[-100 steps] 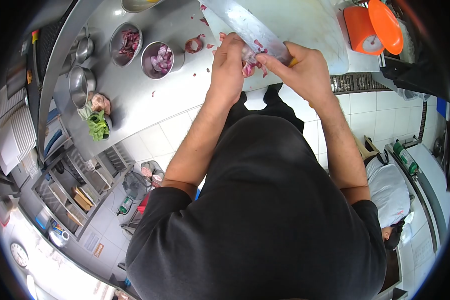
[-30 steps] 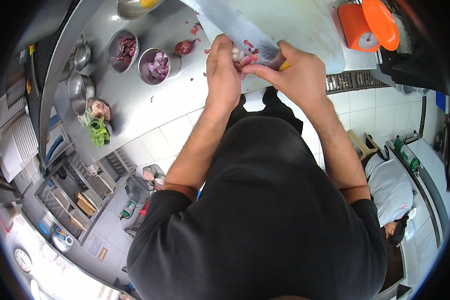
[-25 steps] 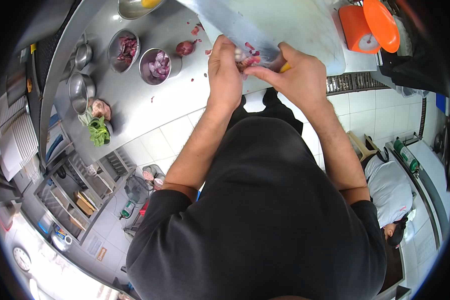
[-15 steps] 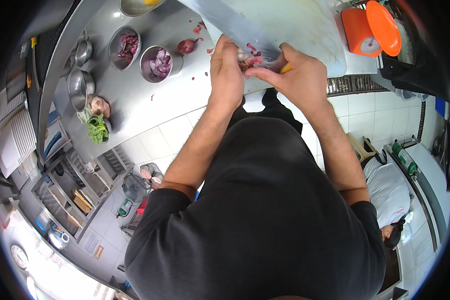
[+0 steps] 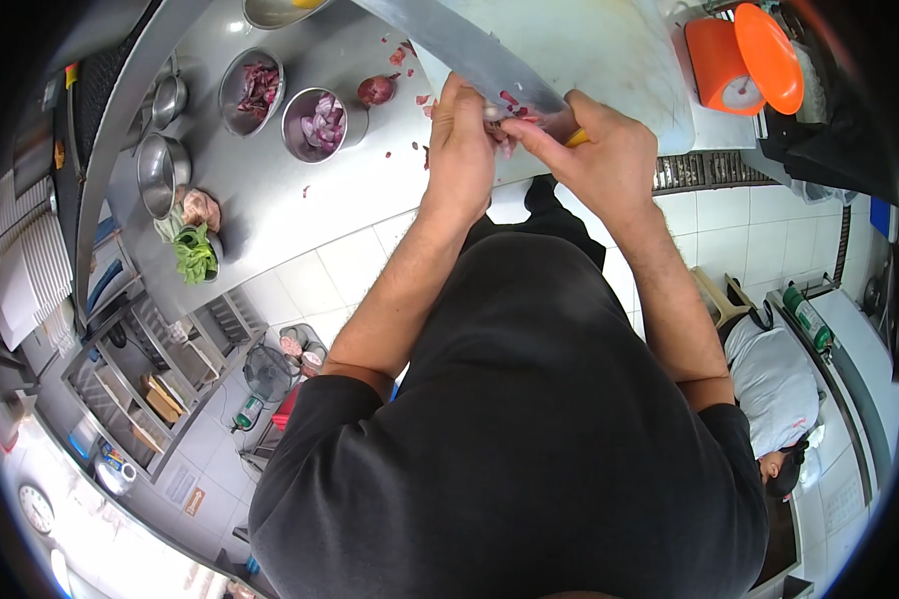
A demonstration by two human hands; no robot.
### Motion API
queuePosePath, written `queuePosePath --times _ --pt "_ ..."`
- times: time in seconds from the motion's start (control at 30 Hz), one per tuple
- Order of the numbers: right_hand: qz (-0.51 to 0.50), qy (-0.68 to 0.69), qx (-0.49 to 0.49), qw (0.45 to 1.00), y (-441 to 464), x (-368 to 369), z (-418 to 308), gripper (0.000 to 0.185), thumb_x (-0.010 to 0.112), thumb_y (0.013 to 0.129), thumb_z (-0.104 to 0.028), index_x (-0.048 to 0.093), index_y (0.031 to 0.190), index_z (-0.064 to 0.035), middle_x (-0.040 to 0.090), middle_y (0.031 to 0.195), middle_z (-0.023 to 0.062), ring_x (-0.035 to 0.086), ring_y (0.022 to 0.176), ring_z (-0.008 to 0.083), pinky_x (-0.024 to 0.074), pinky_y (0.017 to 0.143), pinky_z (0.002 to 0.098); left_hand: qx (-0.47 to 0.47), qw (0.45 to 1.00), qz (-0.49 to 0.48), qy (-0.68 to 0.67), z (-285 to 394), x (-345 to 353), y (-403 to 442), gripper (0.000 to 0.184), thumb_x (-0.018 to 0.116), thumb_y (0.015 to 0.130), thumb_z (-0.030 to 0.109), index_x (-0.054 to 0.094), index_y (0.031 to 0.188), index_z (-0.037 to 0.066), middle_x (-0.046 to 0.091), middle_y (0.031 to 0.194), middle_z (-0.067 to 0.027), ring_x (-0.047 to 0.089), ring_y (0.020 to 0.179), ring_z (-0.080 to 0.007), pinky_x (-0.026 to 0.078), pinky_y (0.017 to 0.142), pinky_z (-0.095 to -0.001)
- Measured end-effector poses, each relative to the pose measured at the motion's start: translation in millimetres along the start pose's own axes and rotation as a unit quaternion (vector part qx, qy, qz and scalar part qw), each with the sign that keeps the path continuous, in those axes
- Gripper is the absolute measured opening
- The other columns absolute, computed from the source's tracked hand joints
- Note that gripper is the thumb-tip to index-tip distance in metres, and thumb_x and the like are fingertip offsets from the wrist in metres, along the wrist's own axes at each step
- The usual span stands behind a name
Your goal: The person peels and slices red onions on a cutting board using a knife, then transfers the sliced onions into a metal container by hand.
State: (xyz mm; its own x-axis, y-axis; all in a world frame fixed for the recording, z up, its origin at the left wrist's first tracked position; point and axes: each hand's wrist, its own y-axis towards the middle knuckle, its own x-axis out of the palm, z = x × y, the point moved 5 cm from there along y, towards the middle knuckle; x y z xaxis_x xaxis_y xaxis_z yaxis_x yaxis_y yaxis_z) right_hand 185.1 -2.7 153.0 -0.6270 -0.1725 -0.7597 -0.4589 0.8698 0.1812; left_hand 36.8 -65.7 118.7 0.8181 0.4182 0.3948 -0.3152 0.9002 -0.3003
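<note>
My right hand (image 5: pixel 606 150) is closed around the yellow handle of a large knife (image 5: pixel 474 45), whose wide blade reaches up and left over the pale cutting board (image 5: pixel 609 50). My left hand (image 5: pixel 459 145) pinches a partly peeled red onion (image 5: pixel 499 128) close to the heel of the blade; fingers hide most of it. The right thumb presses against the onion. Left of the board lies a whole red onion (image 5: pixel 376 91) among scraps of skin. A metal pot (image 5: pixel 356 130) holds peeled onion pieces, and a metal bowl (image 5: pixel 232 120) contains dark red skins.
An orange scale (image 5: pixel 717 70) stands beyond the board on the right. More metal bowls (image 5: pixel 165 180) and a bunch of green leaves (image 5: pixel 195 258) sit on the steel table (image 5: pixel 260 215) to the left. Another person (image 5: pixel 769 379) is at the far right.
My right thumb has shifted up over the onion, and less of the onion shows. The knife blade has moved slightly and shows more sharply. Both hands stay close together.
</note>
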Motion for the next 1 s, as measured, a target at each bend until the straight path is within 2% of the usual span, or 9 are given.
queuePosePath --times 0.2,0.27,0.4,0.47,0.5,0.6,0.63,0.8,1.0 --pt "0.038 -0.004 -0.068 0.997 -5 -3 -12 0.071 0.09 0.068 -0.069 0.08 0.1 -0.0074 0.069 0.065 0.0017 0.072 0.06 0.0218 0.054 0.054 0.0335 -0.056 0.993 0.006 -0.104 -13 1 4 0.035 0.038 0.114 0.026 0.054 0.136 0.004 0.066 0.116 -0.0134 0.068 0.098 -0.0257 0.056 0.09 -0.0369" --pt "0.037 -0.008 -0.096 0.995 -6 -12 -19 0.064 0.094 0.068 -0.063 0.067 0.084 -0.0067 0.071 0.066 0.0035 0.071 0.06 0.0207 0.0543 0.055 0.0329 -0.075 0.986 0.0 -0.146 -13 2 4 0.037 0.04 0.114 0.029 0.055 0.135 0.002 0.066 0.113 -0.0125 0.068 0.099 -0.0265 0.057 0.093 -0.0376" --pt "0.021 0.021 -0.075 0.997 -13 -14 0 0.07 0.093 0.063 -0.069 0.068 0.081 -0.0063 0.072 0.069 0.0031 0.072 0.061 0.0234 0.0546 0.055 0.0332 -0.129 0.965 0.002 -0.23 -14 3 3 0.033 0.044 0.115 0.032 0.062 0.124 0.006 0.069 0.102 -0.0086 0.063 0.084 -0.0182 0.051 0.073 -0.0342" --pt "0.01 0.058 -0.027 0.998 -8 -27 1 0.068 0.097 0.064 -0.061 0.063 0.081 -0.0047 0.07 0.067 0.0041 0.069 0.06 0.0205 0.0544 0.057 0.0312 -0.15 0.925 -0.074 -0.342 -28 -9 8 0.035 0.043 0.116 0.035 0.062 0.122 0.007 0.068 0.098 -0.0086 0.057 0.076 -0.0158 0.047 0.066 -0.0319" --pt "0.004 0.076 -0.003 0.997 -6 -32 3 0.068 0.1 0.065 -0.057 0.061 0.08 -0.0038 0.069 0.067 0.0046 0.068 0.059 0.019 0.0544 0.058 0.0302 -0.159 0.946 -0.021 -0.282 -20 -1 6 0.038 0.041 0.117 0.039 0.062 0.12 0.008 0.067 0.093 -0.0088 0.048 0.069 -0.0138 0.039 0.06 -0.0301" --pt "-0.039 0.109 0.061 0.991 -1 -24 26 0.067 0.101 0.067 -0.055 0.063 0.086 -0.0027 0.07 0.069 0.0056 0.065 0.059 0.0161 0.0535 0.059 0.0294 -0.146 0.946 -0.072 -0.28 -10 6 4 0.04 0.039 0.117 0.039 0.062 0.121 0.007 0.067 0.092 -0.0092 0.05 0.069 -0.0141 0.04 0.06 -0.0305" --pt "-0.058 0.099 0.067 0.991 1 -23 29 0.072 0.098 0.066 -0.062 0.063 0.084 -0.002 0.074 0.073 0.0082 0.073 0.062 0.0234 0.0557 0.06 0.0319 -0.15 0.949 -0.063 -0.271 -9 8 3 0.04 0.041 0.116 0.04 0.063 0.119 0.007 0.067 0.091 -0.0086 0.049 0.068 -0.014 0.04 0.059 -0.0298" --pt "-0.08 0.169 0.082 0.979 1 -16 17 0.069 0.098 0.069 -0.059 0.064 0.084 -0.0014 0.074 0.073 0.0087 0.072 0.061 0.0214 0.0557 0.06 0.0324 -0.174 0.956 0.041 -0.232 -10 15 -3 0.039 0.045 0.114 0.04 0.066 0.116 0.007 0.069 0.089 -0.0068 0.05 0.068 -0.0123 0.039 0.059 -0.0284" --pt "-0.077 0.158 0.083 0.981 -2 -6 18 0.055 0.094 0.081 -0.049 0.069 0.093 -0.0017 0.075 0.074 0.0056 0.069 0.064 0.0132 0.0527 0.061 0.0275 -0.187 0.953 -0.054 -0.232 -23 9 -4 0.032 0.047 0.115 0.039 0.061 0.112 0.011 0.068 0.092 -0.0027 0.049 0.069 -0.0115 0.04 0.06 -0.0302"
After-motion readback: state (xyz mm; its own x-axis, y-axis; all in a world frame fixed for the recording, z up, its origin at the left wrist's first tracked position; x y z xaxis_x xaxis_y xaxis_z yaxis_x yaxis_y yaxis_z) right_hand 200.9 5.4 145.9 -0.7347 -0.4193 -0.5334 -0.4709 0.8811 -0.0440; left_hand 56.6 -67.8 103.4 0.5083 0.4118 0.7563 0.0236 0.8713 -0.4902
